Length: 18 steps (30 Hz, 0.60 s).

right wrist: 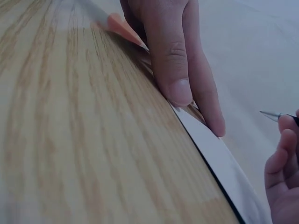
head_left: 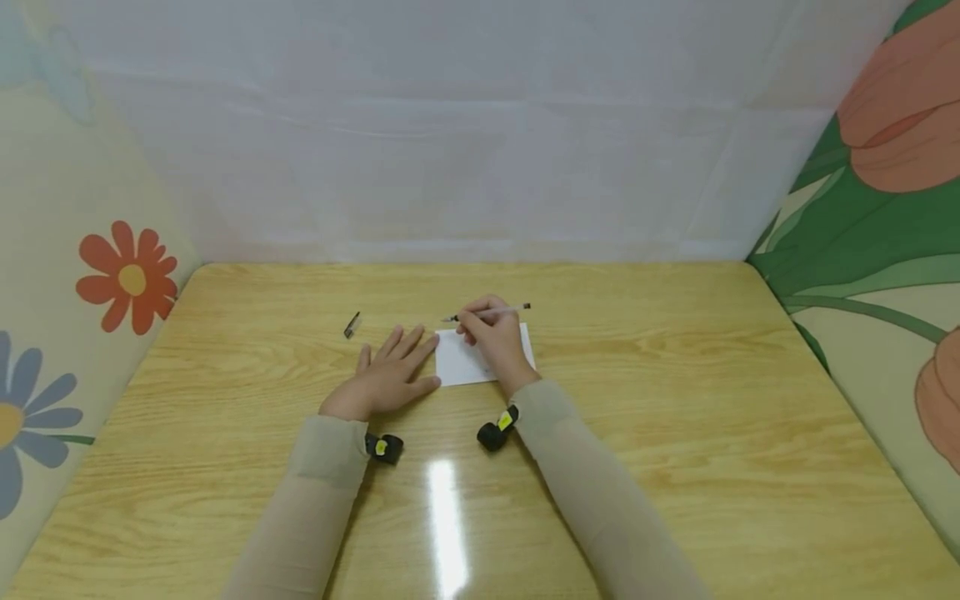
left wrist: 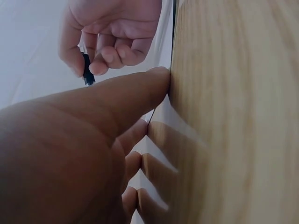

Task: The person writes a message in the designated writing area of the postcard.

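My right hand (head_left: 493,340) pinches a pen (head_left: 508,310) between thumb and fingers, above the far part of a small white paper (head_left: 454,363). The pen has a clear barrel and dark ends, and its bare tip points left; the right wrist view shows the pen's metal tip (right wrist: 270,114) raised off the paper. Fingers spread, my left hand (head_left: 386,379) lies on the table beside the paper, its thumb and index fingertips at the left edge. Past that hand's fingers lies a dark pen cap (head_left: 352,325).
The wood-grain table (head_left: 675,400) runs back to a white cloth backdrop (head_left: 480,150). Painted flower panels stand along both sides, with a red flower (head_left: 127,279) on the left one. A small black camera (head_left: 386,448) is strapped at the left wrist, another camera (head_left: 495,432) at the right.
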{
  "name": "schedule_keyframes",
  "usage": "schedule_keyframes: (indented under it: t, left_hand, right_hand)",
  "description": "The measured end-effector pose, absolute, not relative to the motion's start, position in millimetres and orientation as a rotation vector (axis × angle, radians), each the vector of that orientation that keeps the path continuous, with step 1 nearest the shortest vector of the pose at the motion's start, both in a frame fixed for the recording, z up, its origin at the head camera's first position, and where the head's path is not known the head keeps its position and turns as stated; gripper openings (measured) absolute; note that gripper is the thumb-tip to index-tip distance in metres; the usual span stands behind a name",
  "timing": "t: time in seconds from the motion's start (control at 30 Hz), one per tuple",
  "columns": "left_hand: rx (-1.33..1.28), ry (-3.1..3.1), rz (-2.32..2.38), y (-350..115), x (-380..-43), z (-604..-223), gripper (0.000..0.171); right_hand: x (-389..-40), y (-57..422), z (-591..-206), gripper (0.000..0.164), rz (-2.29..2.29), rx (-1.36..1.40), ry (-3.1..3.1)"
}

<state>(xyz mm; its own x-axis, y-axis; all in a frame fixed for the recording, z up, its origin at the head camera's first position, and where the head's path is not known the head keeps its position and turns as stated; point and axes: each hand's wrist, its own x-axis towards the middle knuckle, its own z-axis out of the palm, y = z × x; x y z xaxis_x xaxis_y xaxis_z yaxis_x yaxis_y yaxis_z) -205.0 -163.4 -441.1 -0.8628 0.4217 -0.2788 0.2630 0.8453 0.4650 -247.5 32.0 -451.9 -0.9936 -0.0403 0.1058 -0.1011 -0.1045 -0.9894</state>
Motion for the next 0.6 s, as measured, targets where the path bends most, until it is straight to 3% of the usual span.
schedule_keyframes:
  t: [0.6]
  left_hand:
    - [0.522, 2.643, 0.574, -160, -198, -427, 0.073]
  right_hand:
    - [-251, 30, -464, 0.006, 2.037, 0.2, -2.206]
